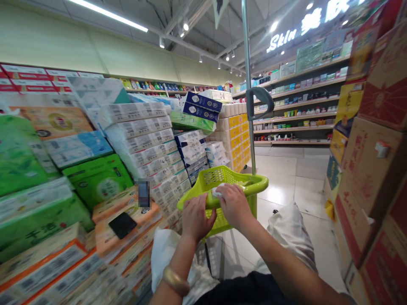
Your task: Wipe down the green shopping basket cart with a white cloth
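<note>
A lime-green plastic shopping basket [259, 183] with perforated walls stands in front of me. My left hand [195, 216] is closed over its near rim on the left side. Just to the right, my right hand [234, 205] presses a crumpled white wipe [218, 190] against the same rim. Whether it is tissue or cloth I cannot tell. The fingers hide part of the wipe. A metal pole [247, 51] with a grey loop handle [269, 101] rises behind the basket's far right side.
Stacked tissue packs [143, 144] fill the left side. A black flat object [122, 225] lies on an orange pack near me. Cardboard cartons [365, 182] are piled at the right. Shelves [299, 106] of small products line the back beyond the tiled floor [282, 169].
</note>
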Action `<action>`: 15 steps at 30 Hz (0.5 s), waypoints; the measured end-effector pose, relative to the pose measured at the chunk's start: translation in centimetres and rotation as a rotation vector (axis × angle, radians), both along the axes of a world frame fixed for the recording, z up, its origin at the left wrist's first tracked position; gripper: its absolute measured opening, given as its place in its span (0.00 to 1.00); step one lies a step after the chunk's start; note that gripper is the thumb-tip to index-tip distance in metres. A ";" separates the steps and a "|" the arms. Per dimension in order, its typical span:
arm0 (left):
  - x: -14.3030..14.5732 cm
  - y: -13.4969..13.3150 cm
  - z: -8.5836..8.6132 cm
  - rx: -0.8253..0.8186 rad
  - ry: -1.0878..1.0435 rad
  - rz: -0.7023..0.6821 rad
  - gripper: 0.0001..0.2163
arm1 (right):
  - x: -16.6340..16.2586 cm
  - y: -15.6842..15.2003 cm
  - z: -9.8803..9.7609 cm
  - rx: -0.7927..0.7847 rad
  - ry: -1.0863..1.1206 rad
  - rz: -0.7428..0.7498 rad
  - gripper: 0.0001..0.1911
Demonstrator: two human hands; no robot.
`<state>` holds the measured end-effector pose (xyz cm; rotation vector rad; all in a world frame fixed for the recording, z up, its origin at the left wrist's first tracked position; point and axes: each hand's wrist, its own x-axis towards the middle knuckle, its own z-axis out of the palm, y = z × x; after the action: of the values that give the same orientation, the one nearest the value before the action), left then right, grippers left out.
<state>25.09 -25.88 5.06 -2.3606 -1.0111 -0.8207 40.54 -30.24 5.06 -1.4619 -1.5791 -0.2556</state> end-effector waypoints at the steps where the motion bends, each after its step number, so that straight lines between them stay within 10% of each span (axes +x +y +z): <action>1: -0.1 0.0 0.0 0.004 0.006 -0.007 0.19 | -0.7 0.0 0.0 -0.002 -0.011 0.039 0.12; 15: -0.4 -0.5 0.2 -0.058 -0.009 0.026 0.19 | 2.6 -0.6 -0.9 0.067 0.068 -0.176 0.11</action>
<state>24.73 -26.37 5.26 -2.3893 -1.0811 -0.8035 43.10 -30.82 4.19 -1.5424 -1.3763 -0.3538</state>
